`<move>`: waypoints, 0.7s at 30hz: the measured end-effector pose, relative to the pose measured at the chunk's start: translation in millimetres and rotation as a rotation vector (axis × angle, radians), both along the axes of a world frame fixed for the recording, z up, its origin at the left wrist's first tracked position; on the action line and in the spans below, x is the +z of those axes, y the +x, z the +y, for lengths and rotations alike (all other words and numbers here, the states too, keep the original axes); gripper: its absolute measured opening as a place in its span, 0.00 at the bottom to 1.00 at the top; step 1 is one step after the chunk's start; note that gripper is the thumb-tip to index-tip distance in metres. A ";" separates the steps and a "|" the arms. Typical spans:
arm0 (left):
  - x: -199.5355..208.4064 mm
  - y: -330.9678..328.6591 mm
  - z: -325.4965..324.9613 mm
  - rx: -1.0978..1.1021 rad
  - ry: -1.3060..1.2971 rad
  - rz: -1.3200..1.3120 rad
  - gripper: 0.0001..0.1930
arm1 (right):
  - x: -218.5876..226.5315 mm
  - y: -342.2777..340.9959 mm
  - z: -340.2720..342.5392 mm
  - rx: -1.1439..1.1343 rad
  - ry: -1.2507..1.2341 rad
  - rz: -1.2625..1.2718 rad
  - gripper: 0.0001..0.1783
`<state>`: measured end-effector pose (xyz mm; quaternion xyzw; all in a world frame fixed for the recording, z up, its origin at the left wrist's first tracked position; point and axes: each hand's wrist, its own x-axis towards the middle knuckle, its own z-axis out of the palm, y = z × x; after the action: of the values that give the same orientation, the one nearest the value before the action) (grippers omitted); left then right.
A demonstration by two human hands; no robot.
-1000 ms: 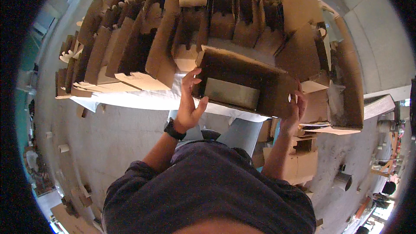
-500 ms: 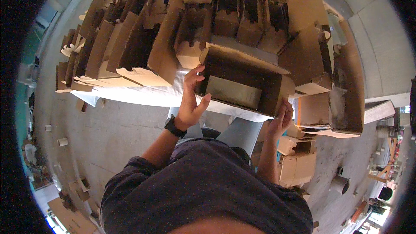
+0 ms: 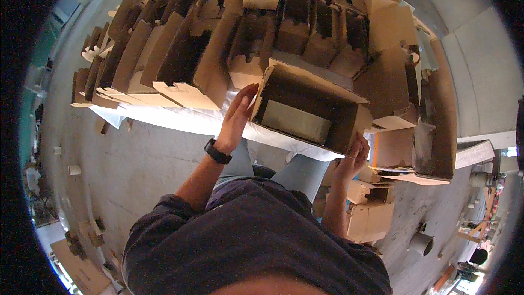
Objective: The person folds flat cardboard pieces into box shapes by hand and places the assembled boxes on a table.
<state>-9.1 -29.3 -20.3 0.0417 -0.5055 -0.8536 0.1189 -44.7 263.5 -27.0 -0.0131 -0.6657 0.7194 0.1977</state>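
Observation:
An open-topped cardboard box (image 3: 305, 122) is tilted toward me at the near edge of a white-covered table (image 3: 207, 125). Its dark inside shows, with a lighter greyish panel low on the near side. My left hand (image 3: 237, 114), a black watch on its wrist, lies against the box's left end with its fingers stretched out together. At the near right corner, my right hand (image 3: 355, 155) has its fingers bent around the cardboard; part of its grip is hidden. The box sits just in front of a row of open narrow cartons (image 3: 252, 49).
More open cartons (image 3: 191, 54) stand packed on the left of the table. Larger boxes (image 3: 385, 82) stand on the right, one long one (image 3: 439, 114) at the edge. Below right are cardboard boxes (image 3: 371, 213) and a tube-like roll (image 3: 422, 243) on the concrete floor.
My left hand has gone from spread fingers and a raised thumb to lying flat along the box's left end. The right hand keeps its corner, and the box has barely shifted.

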 end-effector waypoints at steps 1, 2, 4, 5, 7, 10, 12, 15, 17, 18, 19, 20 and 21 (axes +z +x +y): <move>4.6 -2.1 -2.0 -0.056 0.003 -0.049 0.25 | -0.2 -0.7 0.2 -0.001 -0.012 0.002 0.13; 8.9 -3.7 -3.2 -0.112 0.006 -0.098 0.24 | -1.2 -1.3 0.6 -0.002 -0.024 0.004 0.13; 16.9 -7.0 -4.3 -0.118 -0.052 -0.163 0.25 | -5.0 -2.0 2.5 0.000 -0.046 0.001 0.13; 19.2 -8.5 -4.3 -0.122 -0.081 -0.195 0.26 | -8.1 -1.8 4.5 0.003 -0.055 -0.004 0.13; 19.5 -9.7 -3.2 -0.127 -0.079 -0.196 0.27 | -9.2 -2.2 5.1 0.000 -0.052 0.002 0.13; 20.2 -10.4 -1.9 -0.125 -0.073 -0.212 0.28 | -8.3 -2.3 3.7 -0.007 -0.028 0.022 0.14; 17.2 -11.3 -2.7 -0.124 -0.103 -0.215 0.28 | -7.9 -2.2 3.9 -0.001 -0.030 0.019 0.14; 10.7 -12.6 -5.3 -0.121 -0.154 -0.210 0.27 | -8.2 -2.3 4.2 0.000 0.014 0.029 0.15; 14.3 -11.9 -3.3 -0.116 -0.119 -0.219 0.28 | -12.3 -3.5 7.4 0.003 0.021 0.035 0.15; 13.3 -12.2 -2.8 -0.109 -0.124 -0.217 0.28 | -13.8 -3.9 8.6 0.005 0.024 0.038 0.15; 11.5 -12.4 -2.8 -0.101 -0.129 -0.216 0.28 | -13.6 -3.4 7.9 0.015 -0.001 0.043 0.15; 9.1 -12.7 -2.9 -0.093 -0.135 -0.214 0.27 | -13.0 -2.9 6.5 0.026 -0.027 0.049 0.15; 5.2 -13.5 -3.3 -0.088 -0.146 -0.185 0.27 | -12.3 -2.7 5.6 0.036 -0.052 0.055 0.15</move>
<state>-22.5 -32.6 -15.1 0.0893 -0.5764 -0.8114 0.0371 -47.4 269.1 -39.3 0.0133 -0.6411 0.7401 0.2026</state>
